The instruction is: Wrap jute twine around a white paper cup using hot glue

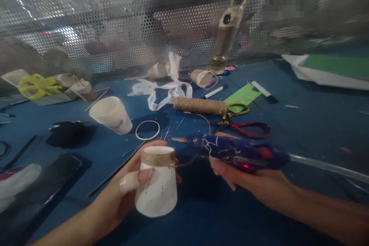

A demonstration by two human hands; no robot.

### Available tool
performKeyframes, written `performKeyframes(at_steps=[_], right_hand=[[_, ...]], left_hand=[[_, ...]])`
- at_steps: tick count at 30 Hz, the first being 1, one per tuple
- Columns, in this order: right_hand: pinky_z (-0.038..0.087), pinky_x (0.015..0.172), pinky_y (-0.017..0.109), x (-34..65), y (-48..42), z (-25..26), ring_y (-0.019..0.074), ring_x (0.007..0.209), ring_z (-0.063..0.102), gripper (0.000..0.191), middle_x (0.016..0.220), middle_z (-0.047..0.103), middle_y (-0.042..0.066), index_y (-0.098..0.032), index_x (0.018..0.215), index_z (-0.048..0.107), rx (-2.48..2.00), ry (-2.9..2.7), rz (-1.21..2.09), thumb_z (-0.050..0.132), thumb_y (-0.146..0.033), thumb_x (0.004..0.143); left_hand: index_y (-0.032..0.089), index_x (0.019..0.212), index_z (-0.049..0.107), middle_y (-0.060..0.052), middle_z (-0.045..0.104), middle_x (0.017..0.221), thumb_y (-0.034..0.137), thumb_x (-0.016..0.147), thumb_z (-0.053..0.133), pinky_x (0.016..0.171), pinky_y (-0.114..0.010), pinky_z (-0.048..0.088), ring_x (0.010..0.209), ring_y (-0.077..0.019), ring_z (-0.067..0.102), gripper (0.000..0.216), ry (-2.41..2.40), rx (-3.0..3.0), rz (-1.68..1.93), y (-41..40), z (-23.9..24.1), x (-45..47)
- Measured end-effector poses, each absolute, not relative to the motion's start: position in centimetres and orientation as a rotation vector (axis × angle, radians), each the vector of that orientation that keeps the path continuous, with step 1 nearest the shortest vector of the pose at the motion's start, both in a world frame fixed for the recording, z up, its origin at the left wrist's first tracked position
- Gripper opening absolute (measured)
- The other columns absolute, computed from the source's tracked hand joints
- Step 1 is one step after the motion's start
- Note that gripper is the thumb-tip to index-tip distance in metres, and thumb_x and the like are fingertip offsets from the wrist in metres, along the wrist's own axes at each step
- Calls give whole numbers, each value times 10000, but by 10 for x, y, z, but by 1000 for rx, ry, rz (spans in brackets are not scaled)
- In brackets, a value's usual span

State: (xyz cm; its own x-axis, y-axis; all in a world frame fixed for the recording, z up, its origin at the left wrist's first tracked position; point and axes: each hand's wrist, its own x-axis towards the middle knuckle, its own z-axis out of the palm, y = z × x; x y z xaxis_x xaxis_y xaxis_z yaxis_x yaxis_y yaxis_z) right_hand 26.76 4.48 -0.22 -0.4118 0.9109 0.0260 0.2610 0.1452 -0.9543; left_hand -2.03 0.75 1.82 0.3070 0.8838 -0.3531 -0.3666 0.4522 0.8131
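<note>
My left hand is closed around a white paper cup held upside down, with a band of brown twine wound round its top end. My right hand grips a dark blue glue gun, its metal nozzle pointing left toward the cup's twine band, a little apart from it. A glue stick sticks out of the gun's back to the right. A spool of brown twine lies on the blue table just beyond the gun.
Red-handled scissors, a green paper scrap, markers, white lace ribbon, another white cup on its side, a thin ring, yellow scissors, a phone, a clear bottle and a perforated metal screen behind.
</note>
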Motion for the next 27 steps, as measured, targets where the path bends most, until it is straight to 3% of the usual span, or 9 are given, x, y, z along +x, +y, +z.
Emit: performKeyframes(at_steps=[3, 5, 9, 13, 17, 24, 27], right_hand=[[467, 590, 309, 267, 48, 8, 139, 592, 524, 333, 691, 556, -50, -267, 806, 587, -996, -1882, 1187, 703, -493, 1022], [488, 632, 312, 267, 49, 10, 149, 663, 561, 304, 752, 584, -31, -266, 793, 582, -950, -1896, 1125, 683, -429, 1029], [510, 663, 316, 267, 47, 7, 140, 669, 567, 205, 799, 629, -35, -274, 841, 606, -881, -1915, 972, 688, -345, 1015], [500, 638, 312, 267, 45, 6, 126, 589, 487, 177, 735, 592, -55, -283, 839, 639, -863, -1924, 899, 707, -317, 999], [485, 627, 317, 266, 44, 7, 136, 605, 509, 231, 734, 606, -34, -276, 817, 650, -868, -1935, 924, 699, -371, 1021], [491, 642, 355, 269, 42, 7, 160, 601, 505, 200, 722, 622, -5, -282, 800, 667, -881, -2021, 941, 684, -339, 991], [475, 623, 362, 268, 42, 4, 161, 610, 514, 216, 711, 601, -8, -277, 770, 604, -835, -2000, 950, 691, -282, 967]], left_hand=[[276, 1419, 740, -94, 847, 1208, 477, 909, 868, 880, -384, 665, 1048, -303, 819, 563, 826, 716, 901, 12, 12, -26], [277, 1551, 650, -106, 857, 1130, 529, 911, 865, 860, -360, 656, 1019, -289, 818, 720, 844, 749, 880, 13, 12, -27], [305, 1655, 538, -82, 844, 1112, 459, 797, 976, 869, -366, 648, 989, -282, 805, 975, 935, 732, 927, 9, 19, -23], [300, 1643, 556, -95, 828, 1134, 422, 894, 888, 858, -429, 662, 1057, -329, 792, 828, 947, 705, 912, 6, 22, -21], [275, 1533, 656, -108, 815, 1228, 395, 938, 830, 893, -436, 655, 1071, -326, 797, 631, 911, 740, 954, 5, 18, -22], [255, 1507, 641, -111, 825, 1170, 463, 912, 847, 959, -459, 636, 1093, -337, 796, 664, 882, 801, 917, 4, 14, -24], [255, 1525, 613, -114, 837, 1142, 502, 886, 869, 970, -456, 628, 1095, -337, 798, 732, 905, 814, 902, 3, 17, -23]])
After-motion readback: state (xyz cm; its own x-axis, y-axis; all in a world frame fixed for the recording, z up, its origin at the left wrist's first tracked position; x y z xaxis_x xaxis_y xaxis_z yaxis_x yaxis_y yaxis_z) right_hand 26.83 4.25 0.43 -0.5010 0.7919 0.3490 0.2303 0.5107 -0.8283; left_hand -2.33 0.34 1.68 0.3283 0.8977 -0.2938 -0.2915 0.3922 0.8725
